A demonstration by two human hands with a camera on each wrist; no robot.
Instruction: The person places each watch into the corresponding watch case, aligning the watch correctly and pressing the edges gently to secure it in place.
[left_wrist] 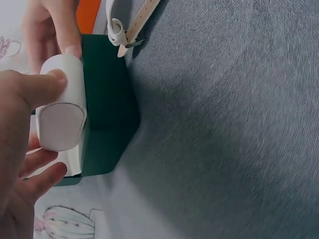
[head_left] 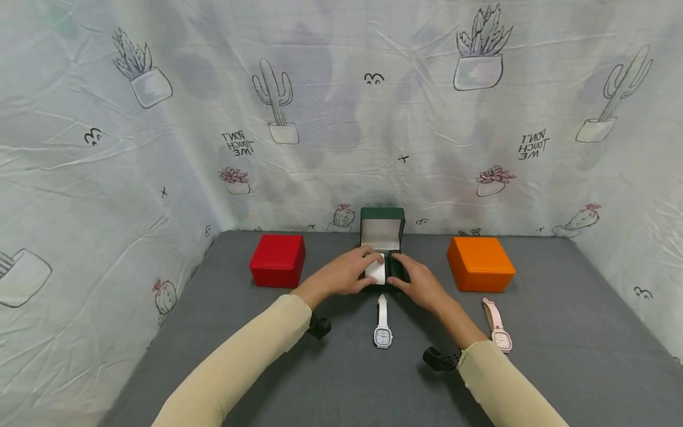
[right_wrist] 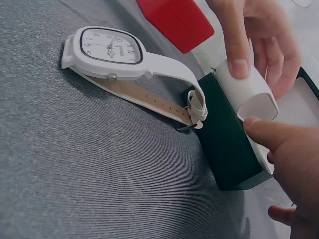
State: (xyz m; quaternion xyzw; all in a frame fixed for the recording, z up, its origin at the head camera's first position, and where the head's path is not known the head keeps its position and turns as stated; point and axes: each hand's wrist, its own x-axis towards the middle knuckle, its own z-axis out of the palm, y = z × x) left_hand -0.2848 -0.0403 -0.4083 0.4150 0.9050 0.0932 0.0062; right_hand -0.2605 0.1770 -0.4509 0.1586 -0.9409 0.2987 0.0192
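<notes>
A green watch box [head_left: 382,213] stands with its lid up, its pale lining showing. My left hand [head_left: 349,271] grips a white watch cushion [left_wrist: 60,127] at the box's left part, thumb across its front face and fingers behind. My right hand [head_left: 421,283] holds the box's right part; its thumb is at the front rim, right by the cushion's end, and its other fingers are farther back. In front of the box lies a white watch [right_wrist: 112,52], its dial toward me and its buckled strap end near the box wall.
A red box [head_left: 277,261] is left of the green one, an orange box [head_left: 480,264] right of it, both shut. A pink-strapped watch [head_left: 497,326] lies before the orange box. Grey cloth [head_left: 341,385] covers the table; a printed curtain [head_left: 331,59] hangs behind.
</notes>
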